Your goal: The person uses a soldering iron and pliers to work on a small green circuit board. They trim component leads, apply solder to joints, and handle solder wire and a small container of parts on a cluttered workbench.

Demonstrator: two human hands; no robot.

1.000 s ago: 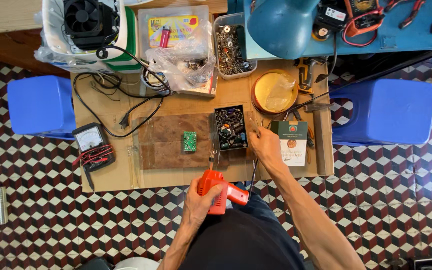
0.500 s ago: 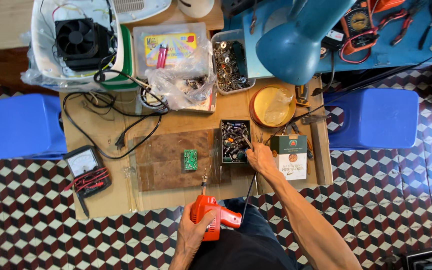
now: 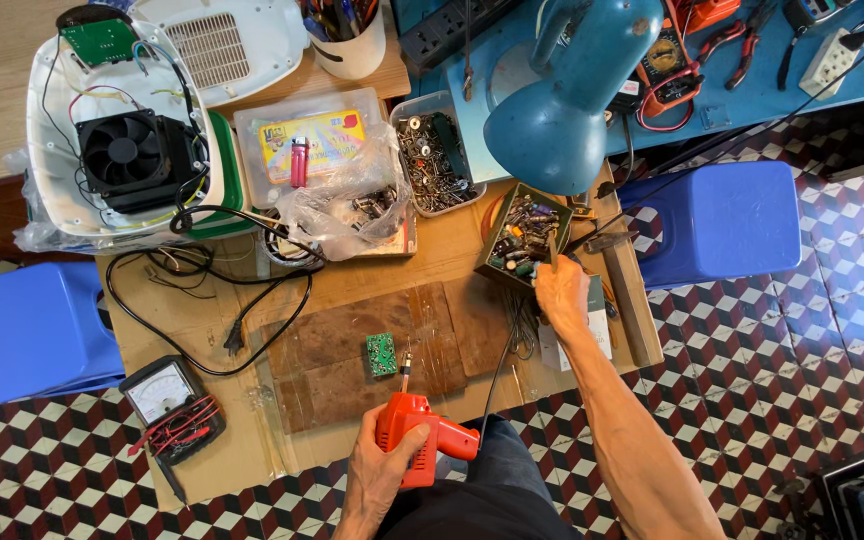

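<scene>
My left hand point(image 3: 380, 475) grips an orange soldering gun point(image 3: 414, 437) at the near table edge, its tip pointing toward a small green circuit board point(image 3: 382, 354) on a brown wooden slab point(image 3: 352, 350). My right hand point(image 3: 562, 292) holds the near edge of a small dark box of electronic parts point(image 3: 522, 232), lifted and tilted over the table's right side, under a blue desk lamp point(image 3: 562, 110).
An analog multimeter point(image 3: 167, 400) lies at the near left. Black cables point(image 3: 222, 290) trail across the table. A fan in a white casing point(image 3: 137, 160), plastic tubs of parts point(image 3: 437, 150) and a clear bag point(image 3: 347, 200) crowd the far side. Blue stools point(image 3: 722, 220) point(image 3: 27, 330) flank the table.
My right hand has lifted the parts box off the slab and carried it right and farther away, tilting it. The soldering gun stays in my left hand.
</scene>
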